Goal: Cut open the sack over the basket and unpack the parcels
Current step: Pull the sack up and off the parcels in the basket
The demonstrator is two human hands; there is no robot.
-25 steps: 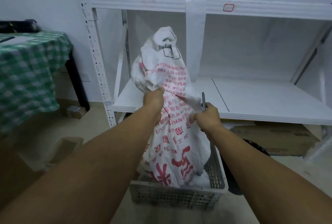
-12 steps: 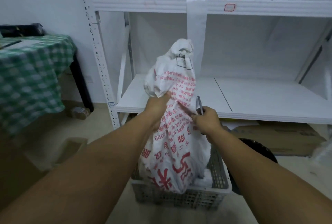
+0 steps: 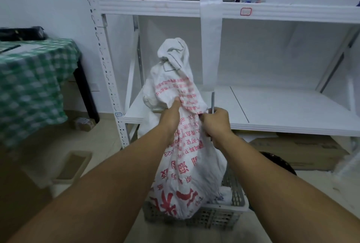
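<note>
Sack [image 3: 185, 145] in basket [image 3: 236, 194], shelving [image 3: 272, 110] behind.

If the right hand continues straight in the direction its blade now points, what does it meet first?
The blade in the right hand points up, beside the sack. First would probably be the white strip hanging from the upper shelf; depth unclear.

Light was dim and flat with a cool bluish cast, source unseen. Soft shadow sat under the upper shelf [image 3: 233, 8]. The checked tablecloth [image 3: 33, 86] smeared with blur; wide-angle bend curved the rack's post [image 3: 105, 63] and edges.
</note>
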